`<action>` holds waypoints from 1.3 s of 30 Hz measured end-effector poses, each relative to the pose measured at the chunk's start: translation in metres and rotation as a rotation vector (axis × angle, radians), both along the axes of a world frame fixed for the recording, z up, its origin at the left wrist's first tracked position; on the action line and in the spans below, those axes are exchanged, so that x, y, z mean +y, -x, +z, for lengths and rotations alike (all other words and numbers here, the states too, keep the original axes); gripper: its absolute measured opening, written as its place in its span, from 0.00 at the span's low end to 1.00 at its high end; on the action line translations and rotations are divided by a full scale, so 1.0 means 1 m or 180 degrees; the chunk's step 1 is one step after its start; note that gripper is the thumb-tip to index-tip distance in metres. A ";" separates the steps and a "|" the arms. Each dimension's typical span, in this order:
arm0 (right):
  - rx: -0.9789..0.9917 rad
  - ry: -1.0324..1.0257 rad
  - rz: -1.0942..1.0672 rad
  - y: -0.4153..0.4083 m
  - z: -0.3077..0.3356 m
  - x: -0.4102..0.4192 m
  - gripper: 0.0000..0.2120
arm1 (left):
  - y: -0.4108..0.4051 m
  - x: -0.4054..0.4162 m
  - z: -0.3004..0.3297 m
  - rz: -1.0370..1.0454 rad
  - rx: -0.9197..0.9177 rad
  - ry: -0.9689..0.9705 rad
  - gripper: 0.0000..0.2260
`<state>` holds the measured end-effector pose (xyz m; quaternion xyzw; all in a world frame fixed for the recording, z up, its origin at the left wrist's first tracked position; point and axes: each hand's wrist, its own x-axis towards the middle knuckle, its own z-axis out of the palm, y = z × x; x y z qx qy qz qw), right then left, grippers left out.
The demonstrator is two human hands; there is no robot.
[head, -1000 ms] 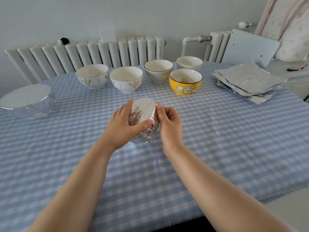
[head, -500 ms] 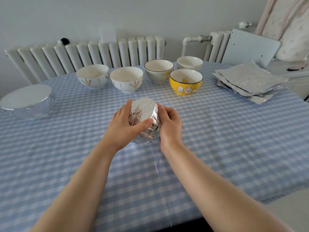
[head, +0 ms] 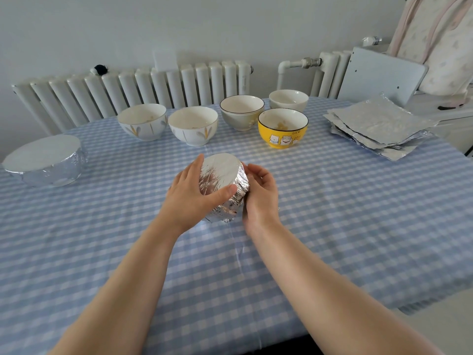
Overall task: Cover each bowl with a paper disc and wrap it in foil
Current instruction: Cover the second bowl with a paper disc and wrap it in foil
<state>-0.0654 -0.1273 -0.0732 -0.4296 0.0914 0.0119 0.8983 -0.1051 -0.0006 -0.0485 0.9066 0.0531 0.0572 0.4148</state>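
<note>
Left grip: left hand (head: 190, 194) cups the foil-wrapped bowl (head: 223, 184) at frame centre, thumb curled across its near side, likely to steady it
Right grip: right hand (head: 261, 192) curls round the bowl's right wall, seemingly pressing foil folds flat
Bowl pose: tilted towards the camera, its lower edge on the tabletop (head: 332, 201)
Wrapped: two, counting the larger foil bowl (head: 44, 162) parked at left edge
Unwrapped: five open bowls in the upper middle, among them the yellow bowl (head: 282, 129), lined up within reach
Foil: one stack of foil sheets (head: 378, 126), upper right; sheet count unclear
Paper discs: none visible
</note>
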 end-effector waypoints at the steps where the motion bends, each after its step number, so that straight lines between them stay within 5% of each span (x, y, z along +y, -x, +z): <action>1: -0.0017 0.0027 0.0022 0.000 -0.001 0.000 0.09 | 0.000 0.000 0.000 0.0007 -0.0003 0.0018 0.57; 12: -0.0038 0.0242 0.0039 -0.001 -0.006 -0.001 0.14 | -0.003 0.002 -0.001 0.0049 0.0017 0.0269 0.57; 18: -0.0057 0.1090 0.0003 0.004 -0.004 -0.006 0.10 | -0.004 0.000 0.003 0.0026 0.0094 0.0048 0.58; 21: -0.0159 0.1626 0.0089 0.005 -0.007 -0.006 0.17 | -0.006 -0.002 0.006 0.0027 0.0159 0.0015 0.58; 28: -0.0171 0.0528 0.0630 0.012 -0.008 -0.016 0.19 | -0.006 -0.001 0.005 0.0053 0.0198 0.0218 0.58; 39: -0.0385 0.1386 0.1347 0.016 -0.007 -0.019 0.20 | -0.006 0.006 0.003 0.0107 0.0253 0.0712 0.56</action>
